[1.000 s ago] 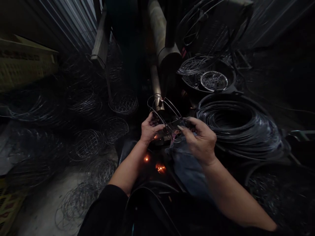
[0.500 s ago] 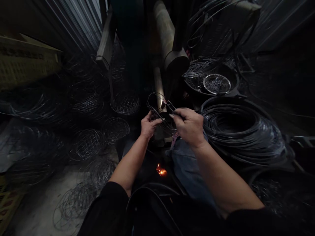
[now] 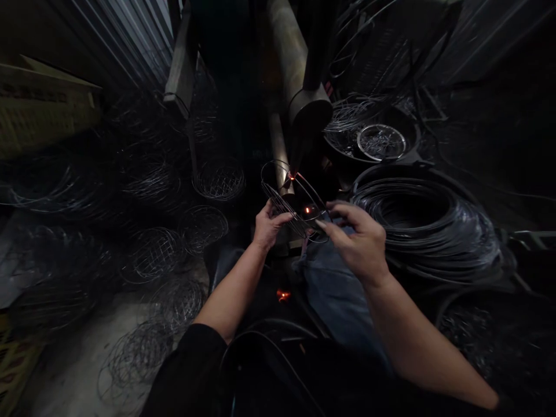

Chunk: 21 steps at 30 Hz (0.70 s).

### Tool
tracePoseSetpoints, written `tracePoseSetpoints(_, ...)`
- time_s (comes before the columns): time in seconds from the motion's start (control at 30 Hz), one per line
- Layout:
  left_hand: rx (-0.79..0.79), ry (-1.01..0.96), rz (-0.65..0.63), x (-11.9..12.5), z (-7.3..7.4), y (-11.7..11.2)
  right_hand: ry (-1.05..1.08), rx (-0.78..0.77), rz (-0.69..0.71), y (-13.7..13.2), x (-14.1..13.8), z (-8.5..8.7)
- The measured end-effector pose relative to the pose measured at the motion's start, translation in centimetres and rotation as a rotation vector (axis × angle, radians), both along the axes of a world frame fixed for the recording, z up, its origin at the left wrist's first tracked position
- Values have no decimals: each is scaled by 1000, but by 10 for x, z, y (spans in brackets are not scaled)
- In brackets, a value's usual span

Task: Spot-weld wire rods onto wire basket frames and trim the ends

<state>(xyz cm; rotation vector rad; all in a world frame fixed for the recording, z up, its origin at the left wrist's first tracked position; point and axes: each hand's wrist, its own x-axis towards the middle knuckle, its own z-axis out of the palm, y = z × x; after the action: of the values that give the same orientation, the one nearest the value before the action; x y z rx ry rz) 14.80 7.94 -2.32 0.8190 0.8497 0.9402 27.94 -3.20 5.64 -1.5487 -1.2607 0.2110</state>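
My left hand (image 3: 268, 225) pinches the side of a round wire basket (image 3: 282, 200), which is tilted under the machine's thick cylinder. A small orange glow shows on the basket's upper edge, below a dark pointed tip. From there a thin bent wire (image 3: 310, 188) runs down to the right. My right hand (image 3: 358, 237) is beside this wire's lower end, thumb and fingers apart; whether a fingertip touches the wire is hard to see. A bright orange spark (image 3: 307, 209) hangs between the hands.
A large coil of wire (image 3: 434, 231) lies in a tub at right. Behind it, a round dish (image 3: 382, 142) of small metal pieces sits in a black basin. Several wire baskets (image 3: 158, 253) cover the floor at left. An orange glow (image 3: 284, 296) shows on my dark lap covering.
My right hand has moved right and slightly down, its fingers parting and uncovering more of the bent wire. An orange glow and a spark have appeared at the basket. My left hand barely moved.
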Motion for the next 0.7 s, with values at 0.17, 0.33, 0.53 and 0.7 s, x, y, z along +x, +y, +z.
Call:
tracePoseSetpoints(0.17,-51,27,-33,-5,0,-7,-12,-45,15,-25,2,-19)
tracePoseSetpoints(0.33,-178,47,-53,-11,5,-3,-78,-23,85,3,-9,4)
tracePoseSetpoints(0.53,-215,53,-49,-11,5,9,-56,-68,88,25,-9,14)
tracePoseSetpoints(0.7,-219,77,-57,-13,5,11,221,-250,258,31,9,20)
